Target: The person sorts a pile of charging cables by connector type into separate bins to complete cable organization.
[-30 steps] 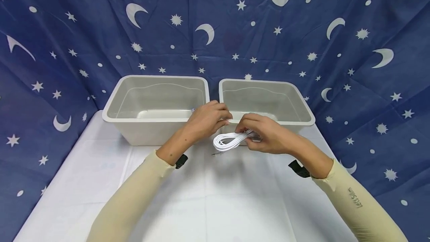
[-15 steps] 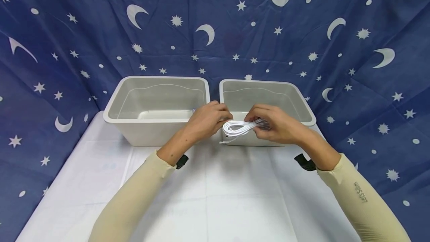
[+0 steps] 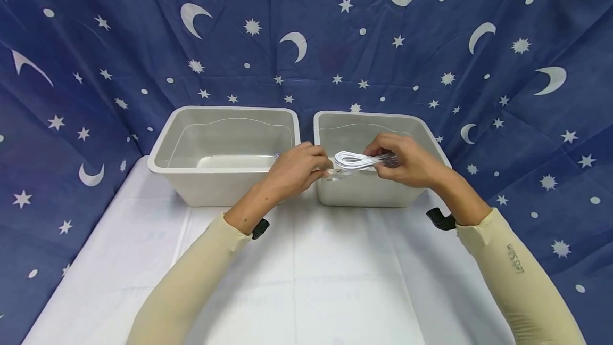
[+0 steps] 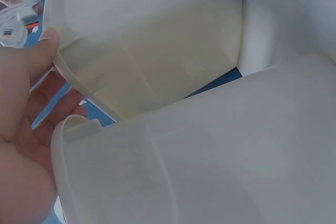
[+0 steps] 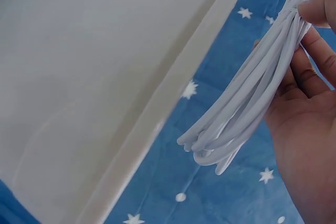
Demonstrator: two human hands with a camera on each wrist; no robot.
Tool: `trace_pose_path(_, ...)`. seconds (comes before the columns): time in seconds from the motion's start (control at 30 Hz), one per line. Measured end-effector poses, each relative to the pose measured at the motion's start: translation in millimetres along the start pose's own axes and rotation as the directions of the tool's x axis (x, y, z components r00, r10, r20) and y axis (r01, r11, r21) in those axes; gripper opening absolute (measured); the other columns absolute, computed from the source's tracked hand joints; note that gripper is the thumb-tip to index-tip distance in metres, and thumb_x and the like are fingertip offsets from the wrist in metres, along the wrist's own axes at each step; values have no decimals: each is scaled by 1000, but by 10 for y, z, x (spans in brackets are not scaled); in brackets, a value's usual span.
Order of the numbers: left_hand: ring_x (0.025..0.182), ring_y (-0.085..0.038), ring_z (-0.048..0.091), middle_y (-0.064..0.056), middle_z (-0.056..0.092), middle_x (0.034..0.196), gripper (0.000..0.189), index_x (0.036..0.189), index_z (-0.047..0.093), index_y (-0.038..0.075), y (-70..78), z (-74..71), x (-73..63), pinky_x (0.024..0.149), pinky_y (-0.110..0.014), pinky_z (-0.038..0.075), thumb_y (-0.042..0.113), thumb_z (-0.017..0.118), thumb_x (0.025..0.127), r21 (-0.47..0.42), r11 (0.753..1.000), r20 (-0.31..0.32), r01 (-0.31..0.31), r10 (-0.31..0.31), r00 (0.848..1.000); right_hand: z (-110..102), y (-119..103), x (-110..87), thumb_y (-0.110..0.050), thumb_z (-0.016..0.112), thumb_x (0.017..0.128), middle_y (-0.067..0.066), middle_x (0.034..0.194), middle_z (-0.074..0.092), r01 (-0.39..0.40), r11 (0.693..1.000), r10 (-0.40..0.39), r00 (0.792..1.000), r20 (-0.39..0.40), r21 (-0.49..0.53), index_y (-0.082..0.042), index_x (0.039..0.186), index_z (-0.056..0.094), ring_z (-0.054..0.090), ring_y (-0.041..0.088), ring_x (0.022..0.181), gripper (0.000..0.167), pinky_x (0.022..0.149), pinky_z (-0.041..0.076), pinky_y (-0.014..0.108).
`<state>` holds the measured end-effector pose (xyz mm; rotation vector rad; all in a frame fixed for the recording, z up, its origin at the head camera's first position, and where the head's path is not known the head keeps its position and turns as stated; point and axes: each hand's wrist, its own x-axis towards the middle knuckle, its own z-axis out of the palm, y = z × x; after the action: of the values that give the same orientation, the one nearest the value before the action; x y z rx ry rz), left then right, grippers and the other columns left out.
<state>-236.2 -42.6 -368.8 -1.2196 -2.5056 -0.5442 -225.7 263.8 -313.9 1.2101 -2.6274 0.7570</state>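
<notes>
A bundle of white cable [image 3: 351,161], looped into a coil, is pinched between thumb and fingers of my right hand [image 3: 404,159] above the near rim of the right grey bin [image 3: 369,193]. The right wrist view shows the coil's loops [image 5: 252,93] hanging beyond the bin's edge. My left hand [image 3: 299,168] grips the right bin's rim at its near left corner; in the left wrist view the thumb [image 4: 44,51] lies on that rim. A connector [image 4: 26,15] with a red-orange mark hangs by the coil there.
The left grey bin [image 3: 215,188] stands beside the right one, a narrow gap between them. A small bluish item [image 3: 277,156] shows inside it, partly hidden by my left hand. White cloth [image 3: 297,270] covers the table; a blue star-patterned curtain [image 3: 325,9] hangs behind.
My right hand has moved up and to the right with the cable, from in front of the right bin to over its near rim. The left hand stays on the rim.
</notes>
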Motion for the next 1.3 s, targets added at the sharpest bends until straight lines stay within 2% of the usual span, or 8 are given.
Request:
trace_pose_path(0.2,107,-16,61,6,72,115,18,116,82,19,-1,1,-1,90,-30,53,25,75,101,-3,1000,1,-6,6,1000,-48,116,-8,6,73,86,-4,102,70,-58,998,58,998,-12,18,-13,111,75,62,14,86,31,77,50,26)
trace_pose_path(0.5,110,-17,61,5,72,117,20,119,81,18,-9,-16,-25,92,-31,53,24,74,102,-22,1000,-3,-2,2,1000,-79,268,41,8,71,89,2,103,72,-82,996,84,995,-49,30,-9,112,76,62,18,86,30,78,51,27)
trace_pose_path(0.83,110,-17,61,5,72,118,20,120,81,18,2,13,5,91,-32,53,24,74,102,-13,1000,15,6,-5,1000,-10,344,23,6,74,84,1,98,70,-140,988,140,990,-8,-66,-10,110,77,62,19,85,31,73,51,30)
trace_pose_path(1.0,110,-16,61,5,72,117,20,119,81,19,30,45,13,91,-31,53,25,74,102,-2,1000,16,6,-6,1000,29,380,-5,6,74,83,-1,98,70,-123,989,124,992,13,-82,-10,113,78,62,18,88,34,74,52,34)
trace_pose_path(1.23,110,-16,61,6,72,118,20,120,81,19,29,19,4,90,-30,53,26,73,102,2,1000,14,2,-2,1000,48,408,-13,4,75,86,5,102,71,-100,993,99,995,-31,-57,-6,116,76,66,26,93,32,83,52,23)
trace_pose_path(1.3,110,-16,61,6,72,118,20,120,81,19,20,3,-3,91,-30,53,26,73,102,5,1000,13,5,-5,1000,50,405,-7,3,75,86,4,103,71,-90,994,88,995,-45,-55,-6,116,76,66,23,93,32,84,53,25)
